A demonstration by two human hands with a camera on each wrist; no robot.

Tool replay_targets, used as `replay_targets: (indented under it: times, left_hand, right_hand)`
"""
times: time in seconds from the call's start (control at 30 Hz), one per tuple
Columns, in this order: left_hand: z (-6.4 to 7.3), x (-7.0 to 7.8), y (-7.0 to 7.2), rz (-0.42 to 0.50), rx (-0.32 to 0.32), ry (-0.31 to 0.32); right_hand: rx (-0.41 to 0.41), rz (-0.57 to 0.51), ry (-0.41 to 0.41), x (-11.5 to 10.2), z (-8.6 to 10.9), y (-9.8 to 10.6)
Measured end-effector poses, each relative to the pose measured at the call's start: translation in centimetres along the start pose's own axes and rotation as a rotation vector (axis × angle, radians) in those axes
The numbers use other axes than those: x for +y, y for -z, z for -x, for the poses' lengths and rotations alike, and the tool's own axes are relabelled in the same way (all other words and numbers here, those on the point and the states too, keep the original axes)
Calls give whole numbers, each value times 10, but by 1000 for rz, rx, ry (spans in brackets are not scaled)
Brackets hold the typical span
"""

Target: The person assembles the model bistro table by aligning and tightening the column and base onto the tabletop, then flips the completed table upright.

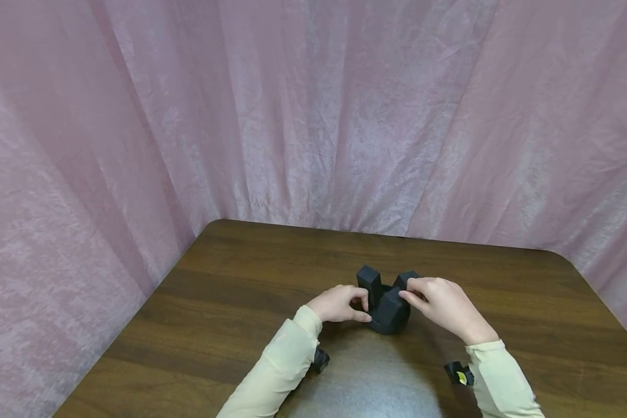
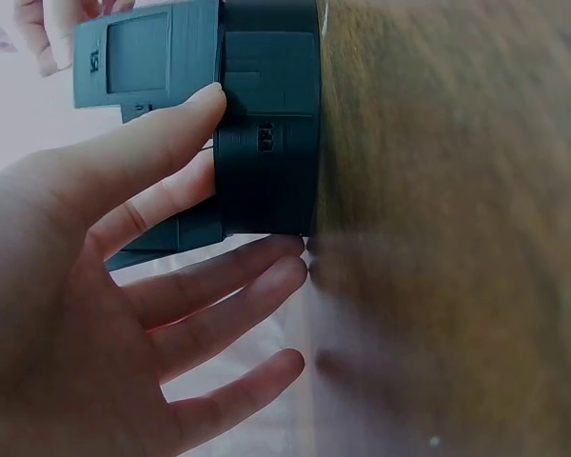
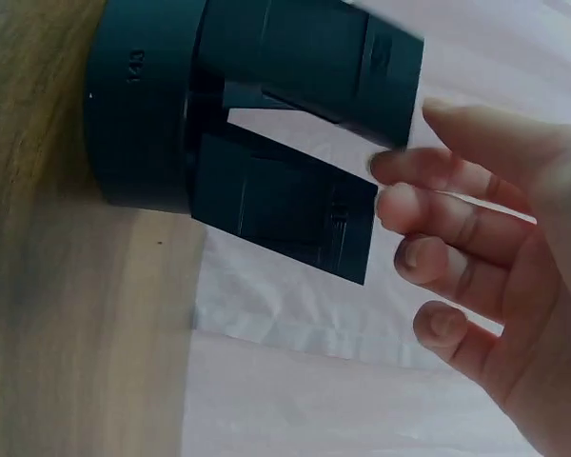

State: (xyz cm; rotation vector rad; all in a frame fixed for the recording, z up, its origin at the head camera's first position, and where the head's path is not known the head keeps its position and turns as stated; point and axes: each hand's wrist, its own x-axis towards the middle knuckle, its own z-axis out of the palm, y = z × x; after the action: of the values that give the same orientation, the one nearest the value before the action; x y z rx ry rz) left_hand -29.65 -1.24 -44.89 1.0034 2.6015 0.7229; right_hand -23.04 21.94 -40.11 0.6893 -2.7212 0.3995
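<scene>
A black pronged stand (image 1: 389, 319) rests on the table, with a round base and several slanted block-like prongs rising from it. My left hand (image 1: 339, 304) grips its left side: in the left wrist view the thumb (image 2: 195, 109) lies where a prong meets the base, the index finger passes behind, and the other fingers spread below. At the top of the stand, my right hand (image 1: 441, 299) has thumb and index finger at the upper corner of the front prong (image 3: 314, 67). Beneath it in the right wrist view is another prong (image 3: 281, 205).
The brown wooden table (image 1: 240, 273) carries the stand. A pink curtain (image 1: 313, 116) hangs behind and along the left of it. Small black devices sit at both wrists, the right one (image 1: 458, 373) with a yellow mark.
</scene>
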Motion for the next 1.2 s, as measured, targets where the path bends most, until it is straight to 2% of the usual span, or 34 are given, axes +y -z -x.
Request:
replay_targets:
  times: [0.37, 0.57, 0.67, 1.0, 1.2]
  left_hand:
    - [0, 0, 1, 4, 0, -2]
    - [1, 0, 0, -5, -2, 0]
    - [1, 0, 1, -7, -4, 7]
    - [0, 0, 0, 5, -4, 11]
    - [-1, -4, -2, 8, 2, -2]
  right_hand:
    - [-100, -56, -84, 3, 1, 1]
    - [-121, -23, -35, -1, 2, 7]
    - [-158, -28, -7, -3, 3, 10]
    - [-313, -180, 47, -5, 5, 16]
    - [-319, -192, 105, -3, 5, 14]
